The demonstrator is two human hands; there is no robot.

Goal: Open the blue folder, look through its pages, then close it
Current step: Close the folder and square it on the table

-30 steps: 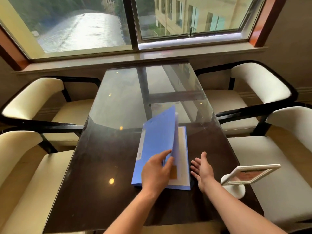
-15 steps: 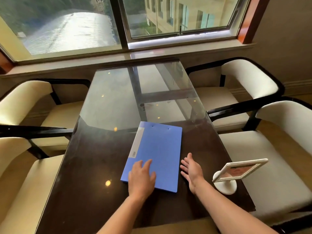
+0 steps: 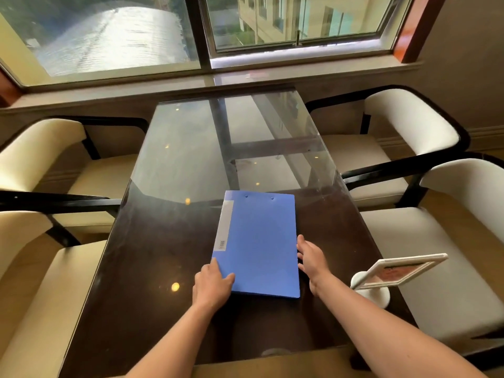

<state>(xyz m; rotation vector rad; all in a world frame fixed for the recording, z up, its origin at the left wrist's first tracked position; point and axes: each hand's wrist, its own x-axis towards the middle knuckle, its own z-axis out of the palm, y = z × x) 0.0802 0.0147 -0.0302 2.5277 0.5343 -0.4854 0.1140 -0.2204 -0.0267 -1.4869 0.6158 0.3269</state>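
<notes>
The blue folder (image 3: 259,241) lies closed and flat on the dark glass-topped table (image 3: 163,255), with a white label strip along its left side. My left hand (image 3: 211,285) rests on the folder's near left corner, fingers spread on the cover. My right hand (image 3: 311,259) touches the folder's right edge with its fingers extended. Neither hand grips the folder.
A white tabletop sign holder (image 3: 381,276) stands to the right, close to my right forearm. Cream chairs with black frames flank the table, two on the left (image 3: 41,159) and two on the right (image 3: 409,126). A window sill (image 3: 191,83) runs behind the table's far end.
The cover was half raised under my left hand, then came down flat. My left hand slid to the near left corner and my right hand moved in against the right edge.
</notes>
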